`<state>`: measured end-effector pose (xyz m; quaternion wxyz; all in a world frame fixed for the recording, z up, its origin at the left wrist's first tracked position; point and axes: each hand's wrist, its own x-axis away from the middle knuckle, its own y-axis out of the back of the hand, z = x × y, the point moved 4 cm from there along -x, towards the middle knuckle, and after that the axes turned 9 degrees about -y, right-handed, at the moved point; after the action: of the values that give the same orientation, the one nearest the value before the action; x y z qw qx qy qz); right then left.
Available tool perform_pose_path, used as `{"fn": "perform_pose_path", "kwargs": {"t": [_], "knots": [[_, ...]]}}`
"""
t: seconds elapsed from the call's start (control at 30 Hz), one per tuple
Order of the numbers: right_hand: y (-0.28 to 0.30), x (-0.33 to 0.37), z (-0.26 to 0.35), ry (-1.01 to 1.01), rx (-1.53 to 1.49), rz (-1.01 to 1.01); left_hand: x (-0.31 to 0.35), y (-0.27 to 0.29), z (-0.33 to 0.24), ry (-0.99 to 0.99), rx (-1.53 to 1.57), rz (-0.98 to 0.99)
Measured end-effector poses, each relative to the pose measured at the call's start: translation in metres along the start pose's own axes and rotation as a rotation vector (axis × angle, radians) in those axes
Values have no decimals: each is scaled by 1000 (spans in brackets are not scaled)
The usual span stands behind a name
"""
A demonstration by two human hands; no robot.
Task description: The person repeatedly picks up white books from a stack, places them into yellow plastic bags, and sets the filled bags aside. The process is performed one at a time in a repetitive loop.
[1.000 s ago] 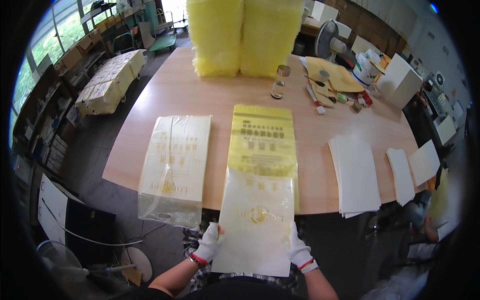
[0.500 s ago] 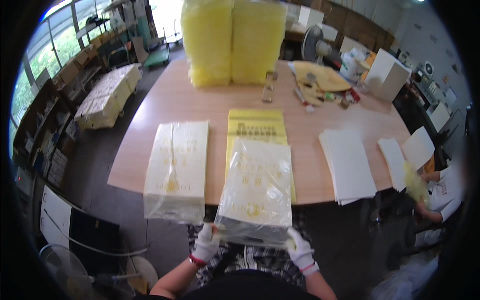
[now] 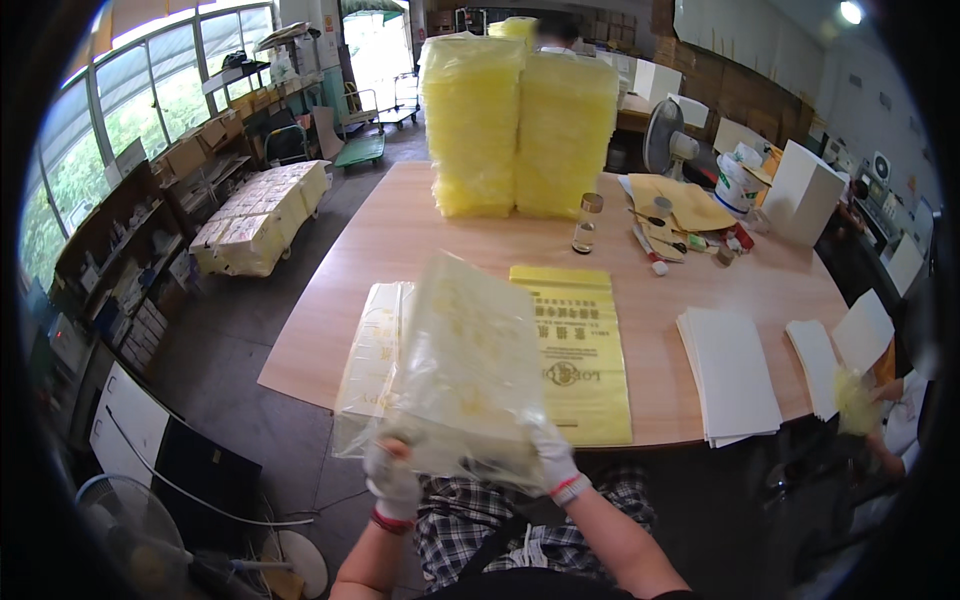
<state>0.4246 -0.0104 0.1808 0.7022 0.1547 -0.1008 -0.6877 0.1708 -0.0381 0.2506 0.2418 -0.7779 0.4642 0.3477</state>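
Left hand (image 3: 392,472): closed on the lower-left corner of the bagged packet. Right hand (image 3: 553,457): gripping its lower-right corner.

Bagged packet (image 3: 470,360): cream, in clear film, motion-blurred; held at centre frame, overlapping the left packet (image 3: 375,335) in view; contact not determinable. Long axis runs from the hands toward the top of the frame; loose film end at the bottom, toward the wearer.

Change: half a second ago it overlay the yellow packet (image 3: 597,405); now shifted left, leaving that printed face uncovered. Judged meaning: the two are now separated.

Yellow packet: right of centre, flat on the bench (image 3: 300,350), long axis near vertical.

White sheets (image 3: 730,380): stacked, lower right.
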Motion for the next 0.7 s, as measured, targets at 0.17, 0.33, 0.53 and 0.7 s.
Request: {"fn": "perform_pose_path", "kwargs": {"t": [0.17, 0.33, 0.53, 0.7], "knots": [[-140, -28, -49, -722, -902, 528, -15, 67, 154, 530, 29, -122], [-160, -4, -61, -685, -509, 446, 93, 201, 246, 763, -246, -340], [-61, 72, -95, -595, -180, 798, 159, 80, 122, 1011, -447, 213], [19, 93, -147, -716, -372, 316, 89, -122, 28, 159, 35, 934]]}}
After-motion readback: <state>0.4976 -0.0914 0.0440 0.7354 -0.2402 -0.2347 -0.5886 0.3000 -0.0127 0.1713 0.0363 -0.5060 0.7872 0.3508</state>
